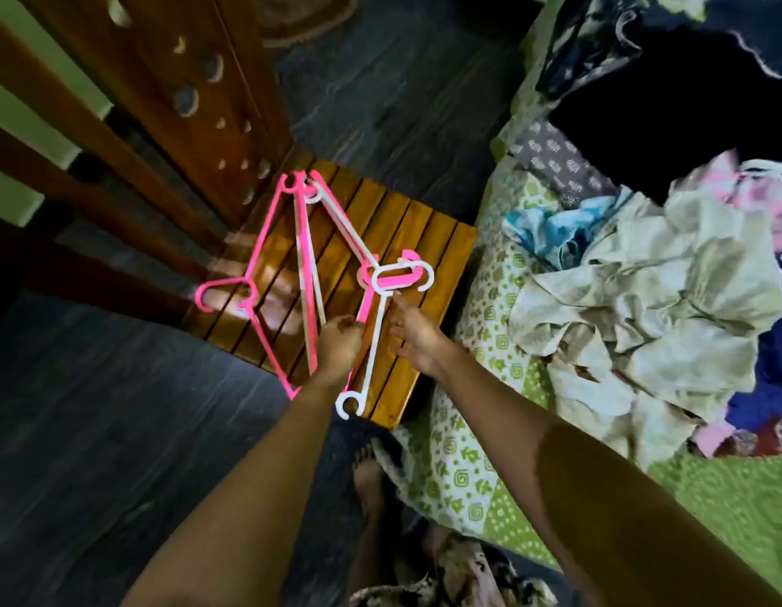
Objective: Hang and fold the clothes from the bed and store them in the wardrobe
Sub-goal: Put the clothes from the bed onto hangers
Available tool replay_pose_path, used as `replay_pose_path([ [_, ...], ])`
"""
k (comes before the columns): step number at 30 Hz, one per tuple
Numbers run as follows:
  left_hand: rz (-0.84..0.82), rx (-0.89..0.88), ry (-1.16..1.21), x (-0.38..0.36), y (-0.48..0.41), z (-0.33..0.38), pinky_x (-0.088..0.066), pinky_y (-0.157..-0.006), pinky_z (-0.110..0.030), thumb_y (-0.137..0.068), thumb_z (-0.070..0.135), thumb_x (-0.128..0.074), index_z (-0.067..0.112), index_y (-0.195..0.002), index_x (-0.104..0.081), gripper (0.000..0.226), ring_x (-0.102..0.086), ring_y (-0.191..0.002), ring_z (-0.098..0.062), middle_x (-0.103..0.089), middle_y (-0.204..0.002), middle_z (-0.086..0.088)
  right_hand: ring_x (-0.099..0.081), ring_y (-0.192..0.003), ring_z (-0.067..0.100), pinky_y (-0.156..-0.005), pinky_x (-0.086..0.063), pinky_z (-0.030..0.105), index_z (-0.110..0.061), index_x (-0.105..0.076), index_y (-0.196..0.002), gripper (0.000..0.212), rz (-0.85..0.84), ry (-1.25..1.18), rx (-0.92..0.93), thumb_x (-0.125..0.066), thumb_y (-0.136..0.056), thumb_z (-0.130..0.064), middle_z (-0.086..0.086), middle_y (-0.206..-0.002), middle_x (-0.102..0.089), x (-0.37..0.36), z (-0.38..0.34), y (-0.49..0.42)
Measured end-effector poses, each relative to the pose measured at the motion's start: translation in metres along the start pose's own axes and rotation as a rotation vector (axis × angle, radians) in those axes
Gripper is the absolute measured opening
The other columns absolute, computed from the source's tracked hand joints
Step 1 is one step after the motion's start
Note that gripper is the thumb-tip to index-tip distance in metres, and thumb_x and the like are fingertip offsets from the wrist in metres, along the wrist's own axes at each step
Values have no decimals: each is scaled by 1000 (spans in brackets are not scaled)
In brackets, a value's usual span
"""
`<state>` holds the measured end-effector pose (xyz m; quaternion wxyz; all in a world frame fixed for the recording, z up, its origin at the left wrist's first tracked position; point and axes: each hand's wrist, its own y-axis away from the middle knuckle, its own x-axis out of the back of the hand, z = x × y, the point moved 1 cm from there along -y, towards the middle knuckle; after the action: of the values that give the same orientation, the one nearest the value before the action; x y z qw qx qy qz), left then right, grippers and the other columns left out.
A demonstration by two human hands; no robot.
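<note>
A crumpled heap of clothes [643, 326] in cream, blue and pink lies on the green patterned bed [463, 457], at the right. The left hand [339, 343] grips a tangle of pink and white plastic hangers [398, 281] above a slatted wooden table [428, 243]. The right hand [413, 339], fingers straight and spread, is just beside them.

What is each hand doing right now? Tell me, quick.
Left hand: closed, gripping the pink and white hangers.
Right hand: open, fingers straight, at the hangers, holding nothing.
</note>
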<state>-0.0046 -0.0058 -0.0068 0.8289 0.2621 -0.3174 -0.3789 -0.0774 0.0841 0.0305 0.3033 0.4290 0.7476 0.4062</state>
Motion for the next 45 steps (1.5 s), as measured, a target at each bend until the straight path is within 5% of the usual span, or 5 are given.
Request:
replay_pose_path([
  [5,-86,50,-26,-11,-24,-15,-46,-94,-41,-92,17,-51,3,-121,-60,33,-57,-108,-36,-62,-118,-20,-47,-122,25,-101,-36,42,-14,-50,-131,47,2,-44,-48,-41,-97,-45,11,-131,-52,-8,5,-31],
  [12,-129,52,-26,-23,-36,-21,-41,-67,-25,-95,12,-47,4,-130,-51,36,-55,-80,-18,-61,-102,-8,-35,-135,26,-112,-21,50,-17,-40,-139,56,59,-83,-108,-43,-95,-50,10,-142,-44,-11,11,-47],
  [18,-73,-91,-80,-19,-36,-21,-42,-69,-29,-96,17,-46,4,-120,-57,29,-61,-91,-31,-64,-109,-17,-43,-127,22,-114,-7,56,-12,-51,-128,51,60,-163,-75,-38,-96,-50,1,-96,-65,-14,13,-51],
  [30,95,-494,-73,-19,9,54,-38,-75,-22,-98,7,-39,-3,-128,-52,34,-59,-103,-32,-64,-108,-20,-50,-92,17,-82,-32,36,-17,-61,-97,22,72,-177,179,-42,-98,-29,-2,-84,-63,9,-30,0],
  [45,325,-468,38,-124,100,101,-39,-71,-30,-97,18,-46,-3,-112,-64,31,-61,-92,-37,-67,-98,-25,-54,-91,18,-77,-43,34,-15,-60,-101,13,266,-99,325,-49,-95,-18,6,-101,-62,190,-48,68],
])
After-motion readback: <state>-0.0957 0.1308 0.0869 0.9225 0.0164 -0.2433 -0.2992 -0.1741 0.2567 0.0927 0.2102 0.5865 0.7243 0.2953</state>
